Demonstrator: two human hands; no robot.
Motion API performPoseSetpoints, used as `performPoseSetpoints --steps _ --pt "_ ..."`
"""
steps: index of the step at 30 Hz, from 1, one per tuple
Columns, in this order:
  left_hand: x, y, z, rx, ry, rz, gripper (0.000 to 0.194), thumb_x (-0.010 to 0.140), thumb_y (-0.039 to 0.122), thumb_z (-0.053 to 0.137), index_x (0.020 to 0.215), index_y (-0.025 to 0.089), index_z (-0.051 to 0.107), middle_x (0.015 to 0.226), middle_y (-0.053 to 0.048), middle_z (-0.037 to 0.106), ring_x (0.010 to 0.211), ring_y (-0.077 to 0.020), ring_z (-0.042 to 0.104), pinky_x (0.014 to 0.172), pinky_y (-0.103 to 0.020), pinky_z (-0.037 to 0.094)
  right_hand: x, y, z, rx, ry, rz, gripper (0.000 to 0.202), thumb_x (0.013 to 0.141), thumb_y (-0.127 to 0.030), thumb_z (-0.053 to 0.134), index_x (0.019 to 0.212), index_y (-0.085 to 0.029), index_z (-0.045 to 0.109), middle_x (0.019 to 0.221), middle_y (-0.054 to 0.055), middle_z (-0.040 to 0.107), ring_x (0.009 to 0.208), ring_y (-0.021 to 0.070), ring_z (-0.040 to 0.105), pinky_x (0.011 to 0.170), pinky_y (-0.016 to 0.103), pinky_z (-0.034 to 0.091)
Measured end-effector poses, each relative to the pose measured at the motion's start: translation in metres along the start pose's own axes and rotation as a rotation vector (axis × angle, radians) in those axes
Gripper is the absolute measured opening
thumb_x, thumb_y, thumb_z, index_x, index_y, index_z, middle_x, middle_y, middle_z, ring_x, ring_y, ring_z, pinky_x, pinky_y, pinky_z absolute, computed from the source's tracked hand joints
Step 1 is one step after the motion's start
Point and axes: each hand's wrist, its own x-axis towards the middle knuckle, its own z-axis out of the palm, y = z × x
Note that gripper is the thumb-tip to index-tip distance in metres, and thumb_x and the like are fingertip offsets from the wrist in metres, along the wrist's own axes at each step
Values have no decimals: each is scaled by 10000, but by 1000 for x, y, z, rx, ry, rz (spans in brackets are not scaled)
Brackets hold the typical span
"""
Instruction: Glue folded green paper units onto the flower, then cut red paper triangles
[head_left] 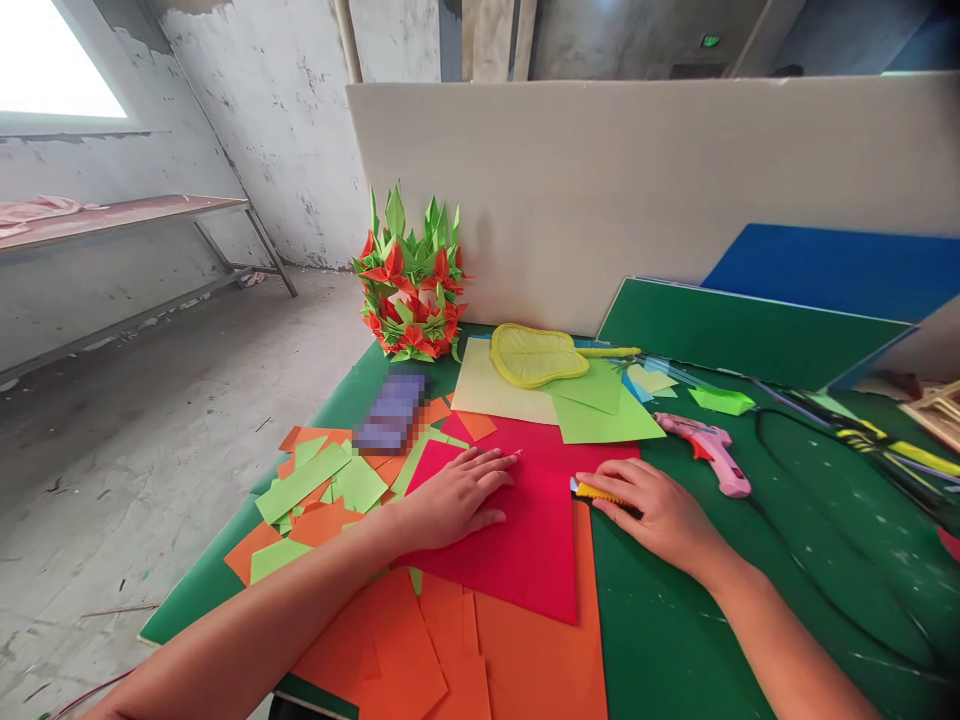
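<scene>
My left hand (469, 497) lies flat with its fingers stretched out on a red sheet of paper (525, 570). My right hand (660, 505) is closed around a yellow utility knife (600, 493), whose tip is by the right edge of the red paper. Beneath the red paper lie several orange sheets (540, 660). Cut pieces of light green paper (304, 483) and orange paper (322, 522) are heaped to the left of my left hand.
A green and red folded-paper piece (412, 290) stands at the back. Near it are a pixelated purple object (390, 410), a yellow leaf shape (536, 353) and light green sheets (607, 410). A pink glue gun (712, 455) with a black cord lies right, before green board (742, 330).
</scene>
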Motion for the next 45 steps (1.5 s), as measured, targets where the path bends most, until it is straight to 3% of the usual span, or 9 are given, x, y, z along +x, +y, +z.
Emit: performPoseSetpoints --steps 12,23,45 --pt "-3 -8 9 46 -28 41 635 939 537 386 1495 269 236 1563 -56 212 1443 -266 181 1182 -442 136 -3 4 -7 -24 -59 -1 368 930 -286 469 1275 -340 584 989 50 619 885 185 620 663 274 522" --pt "-2 -7 8 106 -67 62 586 964 514 332 1499 314 203 1578 -22 156 1454 -255 143 1183 -442 105 -5 15 -9 -13 -51 7 367 961 -292 427 1293 -359 568 982 58 609 905 198 595 696 302 516" --pt "-2 -6 5 119 -112 57 622 956 560 292 1506 291 187 1582 -25 129 1456 -265 121 1181 -458 106 -13 37 -7 -29 -37 12 391 965 -265 425 1327 -370 529 1071 70 587 975 220 563 773 354 498"
